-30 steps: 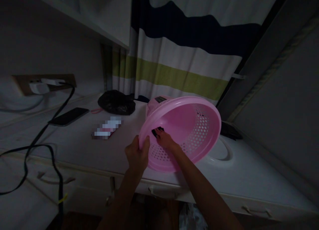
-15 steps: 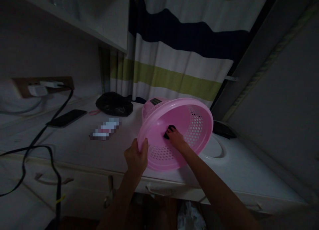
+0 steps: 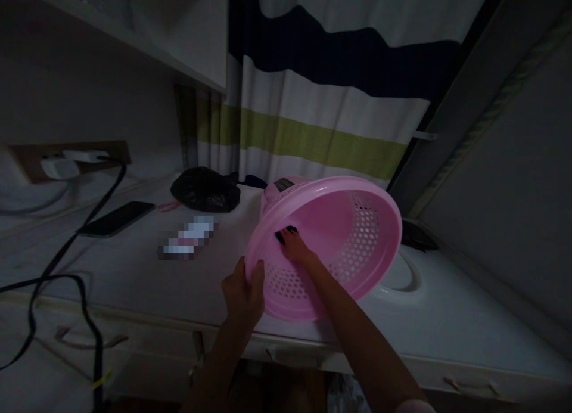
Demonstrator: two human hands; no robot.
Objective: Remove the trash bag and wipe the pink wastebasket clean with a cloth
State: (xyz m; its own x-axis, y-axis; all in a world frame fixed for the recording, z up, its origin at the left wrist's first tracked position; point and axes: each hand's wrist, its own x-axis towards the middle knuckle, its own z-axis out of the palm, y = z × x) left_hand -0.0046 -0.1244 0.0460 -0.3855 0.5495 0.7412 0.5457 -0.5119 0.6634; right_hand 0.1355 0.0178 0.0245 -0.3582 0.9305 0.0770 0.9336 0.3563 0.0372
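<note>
A pink plastic basket [image 3: 333, 225] with rows of holes lies tilted on its side on the white desk, its wide mouth towards me. My left hand [image 3: 243, 294] is closed round the left part of its rim, thumb on the inner side. Inside the basket, my right hand [image 3: 295, 247] holds a small black cloth [image 3: 280, 236] against the inner wall, left of the middle. The fingers partly cover the cloth.
On the desk's left lie a dark phone [image 3: 117, 219], a pixelated object [image 3: 190, 237] and a black plastic bag [image 3: 205, 189]. A black cable [image 3: 84, 219] runs from the wall socket. Right of the basket are a white ring-shaped item [image 3: 413, 282] and a dark flat object [image 3: 417, 234]. A striped curtain [image 3: 322, 127] hangs behind.
My right hand has slid the black cloth leftwards along the basket's inner wall. My left hand keeps its grip on the rim. The camera view has shifted slightly.
</note>
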